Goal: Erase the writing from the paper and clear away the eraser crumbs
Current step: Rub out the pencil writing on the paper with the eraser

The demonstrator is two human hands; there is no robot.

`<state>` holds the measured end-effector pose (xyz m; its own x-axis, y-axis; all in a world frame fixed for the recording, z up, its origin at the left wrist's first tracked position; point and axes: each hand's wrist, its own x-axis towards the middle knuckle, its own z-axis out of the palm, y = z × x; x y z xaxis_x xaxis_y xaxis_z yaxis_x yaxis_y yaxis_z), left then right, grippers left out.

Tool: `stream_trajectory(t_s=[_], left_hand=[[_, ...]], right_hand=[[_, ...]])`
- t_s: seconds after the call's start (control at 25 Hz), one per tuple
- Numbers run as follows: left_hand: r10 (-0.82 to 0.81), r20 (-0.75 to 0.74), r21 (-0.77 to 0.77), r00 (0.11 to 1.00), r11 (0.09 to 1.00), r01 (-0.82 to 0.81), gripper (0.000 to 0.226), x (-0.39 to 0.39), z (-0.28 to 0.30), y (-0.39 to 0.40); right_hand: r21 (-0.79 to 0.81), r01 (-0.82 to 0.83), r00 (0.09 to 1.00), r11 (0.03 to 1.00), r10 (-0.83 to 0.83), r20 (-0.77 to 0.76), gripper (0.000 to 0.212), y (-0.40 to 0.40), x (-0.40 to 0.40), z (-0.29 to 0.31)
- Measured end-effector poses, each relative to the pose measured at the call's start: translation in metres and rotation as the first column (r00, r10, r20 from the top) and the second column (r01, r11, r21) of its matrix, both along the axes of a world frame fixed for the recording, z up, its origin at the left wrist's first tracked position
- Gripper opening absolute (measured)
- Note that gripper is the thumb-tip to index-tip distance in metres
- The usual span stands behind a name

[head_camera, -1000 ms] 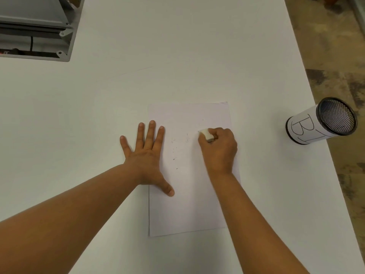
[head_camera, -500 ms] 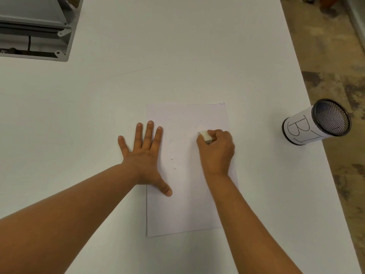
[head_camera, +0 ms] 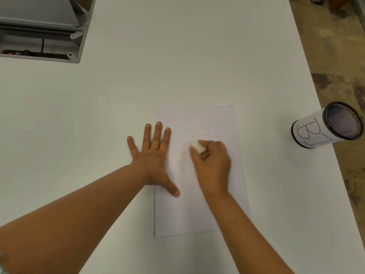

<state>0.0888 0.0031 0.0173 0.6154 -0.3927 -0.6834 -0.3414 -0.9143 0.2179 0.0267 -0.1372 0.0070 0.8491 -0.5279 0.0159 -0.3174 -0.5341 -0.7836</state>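
Since the last couple of frames the right hand (head_camera: 212, 165) has slid a bit left across the paper (head_camera: 197, 210), taking the eraser (head_camera: 197, 146) with it. It's smeared with motion blur now, so I'd say it's mid-stroke, scrubbing back and forth. The left hand (head_camera: 152, 155) hasn't budged: flat, fingers spread and straight, pressing down with its thumb and inner edge on the sheet's left side and the rest on the desk (head_camera: 177, 56), basically pinning the page so it doesn't slide.

Right hand's fingers are curled round the small white eraser, with its tip poking out on the upper left, down against the paper as far as I can tell.

What that means for the job: the erasing looks close to finished. I can't make out any real writing left, just a few faint flecks near the eraser, too small to tell if they're pencil marks or crumbs. Dark specks are scattered between the two hands, which I'd guess are eraser crumbs (head_camera: 179, 160), so the sweeping-off part is not yet done.

Paper itself is a plain pale sheet lying flat in the middle of the desk, portrait-wise, no creases I can see. Off to the right near the desk edge sits a mesh cup (head_camera: 325, 127) wrapped in a label with hand-drawn letters, and a grey box (head_camera: 39, 26) sits at the top left corner.
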Motion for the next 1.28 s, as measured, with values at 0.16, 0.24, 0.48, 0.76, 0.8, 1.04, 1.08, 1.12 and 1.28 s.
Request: stream_trajectory(t_s=[0.16, 0.24, 0.48, 0.76, 0.8, 1.04, 1.08, 1.12, 1.28], left_hand=[[0.01, 0.04, 0.017, 0.999, 1.0, -0.011, 0.158, -0.003, -0.002, -0.001], [0.004, 0.033, 0.016, 0.999, 1.0, -0.004, 0.159, -0.003, -0.002, -0.001], [0.006, 0.018, 0.036, 1.0, 0.999, -0.007, 0.158, -0.001, 0.0, -0.003], [0.006, 0.022, 0.036, 1.0, 0.999, -0.007, 0.16, -0.001, -0.001, -0.002], [0.001, 0.021, 0.039, 1.0, 0.999, -0.002, 0.16, -0.001, -0.001, -0.002], [0.006, 0.018, 0.051, 1.0, 0.999, -0.006, 0.159, -0.002, 0.0, -0.003], [0.007, 0.022, 0.049, 1.0, 0.999, -0.008, 0.159, -0.002, 0.0, -0.003], [0.01, 0.025, 0.048, 1.0, 0.999, -0.011, 0.159, -0.002, -0.001, -0.003], [0.003, 0.017, 0.049, 1.0, 0.999, -0.003, 0.159, -0.001, 0.0, -0.003]], right_hand=[[-0.12, -0.168, 0.985, 0.978, 0.163, -0.052, 0.027, 0.033, -0.021, -0.007], [-0.146, -0.169, 0.985, 0.975, 0.164, -0.047, 0.026, 0.031, -0.004, -0.008], [-0.12, -0.139, 0.988, 0.983, 0.131, -0.078, 0.027, 0.025, 0.024, -0.008], [-0.101, -0.122, 0.991, 0.987, 0.116, -0.059, 0.025, 0.031, 0.001, -0.009], [-0.106, -0.119, 0.991, 0.987, 0.111, -0.077, 0.025, 0.029, 0.02, -0.007], [-0.12, -0.12, 0.99, 0.985, 0.11, -0.09, 0.026, 0.027, -0.008, -0.01], [-0.109, -0.106, 0.991, 0.988, 0.097, -0.089, 0.027, 0.03, -0.022, -0.009], [-0.095, -0.102, 0.992, 0.99, 0.094, -0.088, 0.027, 0.031, -0.028, -0.01], [-0.087, -0.125, 0.99, 0.988, 0.119, -0.076, 0.023, 0.029, 0.026, -0.007]])
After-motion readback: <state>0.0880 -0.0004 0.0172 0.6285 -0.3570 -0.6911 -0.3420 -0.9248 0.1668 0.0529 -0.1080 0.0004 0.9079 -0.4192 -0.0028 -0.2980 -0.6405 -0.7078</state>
